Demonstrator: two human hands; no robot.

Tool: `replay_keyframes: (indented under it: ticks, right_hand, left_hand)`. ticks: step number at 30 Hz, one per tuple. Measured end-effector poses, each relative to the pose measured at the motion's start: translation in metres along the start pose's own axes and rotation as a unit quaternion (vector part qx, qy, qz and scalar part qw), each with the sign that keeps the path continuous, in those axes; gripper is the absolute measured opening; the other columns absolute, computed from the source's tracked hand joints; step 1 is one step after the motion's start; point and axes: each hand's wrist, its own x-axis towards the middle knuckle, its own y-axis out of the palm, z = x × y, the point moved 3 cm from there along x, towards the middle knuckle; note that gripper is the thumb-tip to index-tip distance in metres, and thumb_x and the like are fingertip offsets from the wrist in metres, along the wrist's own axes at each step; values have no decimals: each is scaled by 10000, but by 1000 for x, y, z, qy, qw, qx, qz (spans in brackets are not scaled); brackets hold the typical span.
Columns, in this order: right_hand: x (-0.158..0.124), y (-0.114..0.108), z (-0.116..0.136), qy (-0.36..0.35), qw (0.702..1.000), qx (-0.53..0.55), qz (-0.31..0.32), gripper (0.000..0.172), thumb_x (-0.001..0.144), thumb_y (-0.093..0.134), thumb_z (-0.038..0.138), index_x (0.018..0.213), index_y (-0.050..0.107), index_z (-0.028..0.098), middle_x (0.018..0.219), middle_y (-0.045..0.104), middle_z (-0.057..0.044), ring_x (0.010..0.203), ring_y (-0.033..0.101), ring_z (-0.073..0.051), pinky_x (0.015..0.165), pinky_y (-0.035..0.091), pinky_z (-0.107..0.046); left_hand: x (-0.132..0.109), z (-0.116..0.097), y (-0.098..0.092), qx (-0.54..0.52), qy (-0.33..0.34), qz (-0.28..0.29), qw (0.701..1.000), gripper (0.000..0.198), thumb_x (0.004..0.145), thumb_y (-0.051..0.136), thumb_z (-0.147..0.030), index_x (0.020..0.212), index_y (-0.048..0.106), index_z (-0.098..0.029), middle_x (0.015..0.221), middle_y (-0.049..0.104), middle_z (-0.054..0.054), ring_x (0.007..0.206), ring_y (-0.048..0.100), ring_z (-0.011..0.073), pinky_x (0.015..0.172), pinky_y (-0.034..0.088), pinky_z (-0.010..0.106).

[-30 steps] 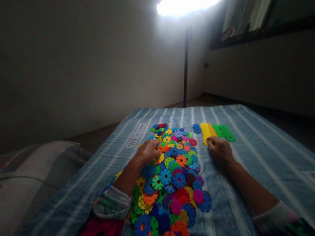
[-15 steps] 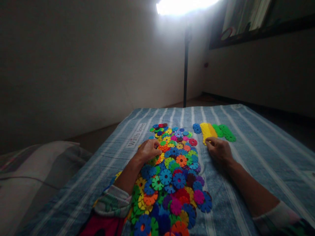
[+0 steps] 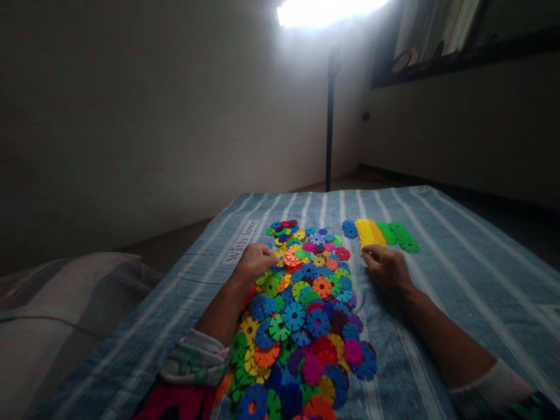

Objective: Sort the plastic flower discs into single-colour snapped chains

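A heap of multicoloured notched plastic discs [image 3: 294, 315] runs down the middle of the striped cloth. Over its upper left edge is my left hand [image 3: 255, 261], its thumb and fingers pinched together at a yellow disc [image 3: 279, 257]. An orange disc [image 3: 292, 257] lies just right of those fingertips. To the right, my right hand [image 3: 388, 267] has its fingertips closed on the near end of a row of overlapping yellow discs [image 3: 370, 232]. Blue discs [image 3: 349, 228] lie left of that row, and green discs [image 3: 403, 237] lie to its right.
A blue and white striped cloth [image 3: 455, 280] covers the surface. Behind it stands a bright lamp [image 3: 328, 13] on a dark pole [image 3: 330, 128]. Pale fabric [image 3: 87, 297] with a thin cable is at the left, and a wall [image 3: 153, 116] rises behind.
My left hand has drawn slightly left and up, uncovering more discs around the orange one. My right hand has stayed at the yellow row, shifting only a little left.
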Motion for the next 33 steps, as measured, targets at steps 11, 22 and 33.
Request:
replay_keyframes:
  ticks: [11,22,33]
  right_hand:
    - [-12,8,44,9,946,304,110,344,730,639,445,874,725,144,611,626,-12,557,546,-132,536,426,-254]
    - [-16,6,68,12,895,399,198,361,707,661,522,719,696,163,599,629,-12,534,536,-111,477,414,-220]
    - [18,-31,-12,136,965,223,-4,252,705,578,399,669,623,154,529,592,-9,425,484,-104,433,387,-230]
  left_hand:
    - [-22,-36,5,-86,102,0,991,168,601,618,-315,582,629,-148,563,579,-23,557,505,112,550,390,230]
    - [-48,-59,46,-75,215,94,969,119,679,590,-243,623,639,-150,677,619,7,644,540,119,620,412,231]
    - [-33,-48,34,-7,178,-19,984,161,746,558,-237,628,640,-165,711,655,13,712,593,145,707,448,247]
